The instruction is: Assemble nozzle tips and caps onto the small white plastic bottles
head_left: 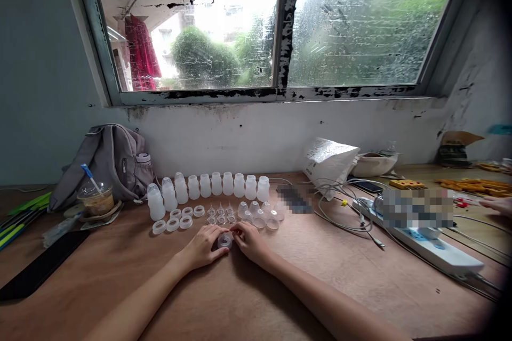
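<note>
My left hand (203,246) and my right hand (250,241) meet on the wooden desk (280,287) around a small translucent bottle ring (225,241), fingertips of both pinching it. Just beyond stands a curved row of several small white plastic bottles (216,185). In front of that row lie white screw rings (180,220), clear nipples (221,214) and clear caps (260,215).
A grey backpack (108,162) and a plastic drink cup (96,198) with a straw sit at the back left, a black phone (40,266) at the left edge. On the right are a white bag (328,162), cables (344,213), a power strip (436,250) and another person's hand (498,205).
</note>
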A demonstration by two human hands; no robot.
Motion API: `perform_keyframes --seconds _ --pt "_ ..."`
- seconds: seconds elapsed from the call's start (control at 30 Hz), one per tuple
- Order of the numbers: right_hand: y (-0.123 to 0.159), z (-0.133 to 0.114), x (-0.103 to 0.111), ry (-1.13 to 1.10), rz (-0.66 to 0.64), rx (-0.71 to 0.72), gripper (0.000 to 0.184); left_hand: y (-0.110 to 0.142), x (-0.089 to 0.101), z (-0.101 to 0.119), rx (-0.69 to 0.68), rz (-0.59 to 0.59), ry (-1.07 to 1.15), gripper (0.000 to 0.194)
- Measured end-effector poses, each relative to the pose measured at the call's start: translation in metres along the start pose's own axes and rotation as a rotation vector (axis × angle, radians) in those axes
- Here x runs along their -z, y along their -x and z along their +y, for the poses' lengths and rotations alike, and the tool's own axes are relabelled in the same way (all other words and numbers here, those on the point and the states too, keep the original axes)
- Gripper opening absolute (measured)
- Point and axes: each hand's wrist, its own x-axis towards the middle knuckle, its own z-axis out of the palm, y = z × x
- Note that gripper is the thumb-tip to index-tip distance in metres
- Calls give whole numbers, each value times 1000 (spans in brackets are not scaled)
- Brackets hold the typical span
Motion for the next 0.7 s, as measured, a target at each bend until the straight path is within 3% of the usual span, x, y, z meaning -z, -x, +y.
perform_keyframes --seconds 0.17,0.23,0.37,0.53,0.7 --pt "1 1 0 -11 0 2 19 -2 -1 -1 36 56 34 29" --pt "2 1 1 -15 -12 23 26 -3 -3 -2 100 118 65 20" --pt "5 -4 3 -79 -48 148 43 -5 -8 1 271 217 244 21" --pt "5 -11 -3 -113 -10 164 22 -7 -16 9 348 205 569 22" --pt "3 -9 -9 -99 84 92 14 -6 -16 14 447 298 615 28"
